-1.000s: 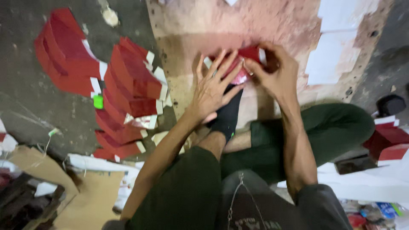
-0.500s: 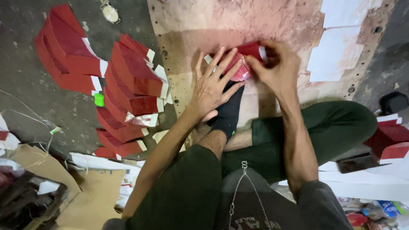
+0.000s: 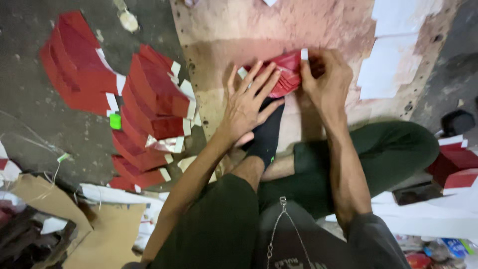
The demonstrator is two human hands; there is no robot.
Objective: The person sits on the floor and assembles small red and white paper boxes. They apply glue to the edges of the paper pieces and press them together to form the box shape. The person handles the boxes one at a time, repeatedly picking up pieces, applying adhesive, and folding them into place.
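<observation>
A small shiny red paper piece (image 3: 286,72) lies on a stained wooden board (image 3: 249,30) in front of me. My left hand (image 3: 247,102) presses flat on its left part, fingers spread. My right hand (image 3: 324,79) pinches the piece's upper right corner, where a white tab shows. My foot in a black sock (image 3: 266,134) rests on the board just below the piece. I sit cross-legged in dark green trousers.
Rows of folded red paper pieces with white tabs (image 3: 149,104) lie spread on the grey floor at left, with a small green object (image 3: 115,121) among them. White paper sheets (image 3: 393,55) sit on the board at right. Cardboard scraps (image 3: 45,204) lie at lower left, red boxes (image 3: 455,167) at right.
The view has shifted slightly. Both hands stay on the red piece; my left fingers have slid a little further over it.
</observation>
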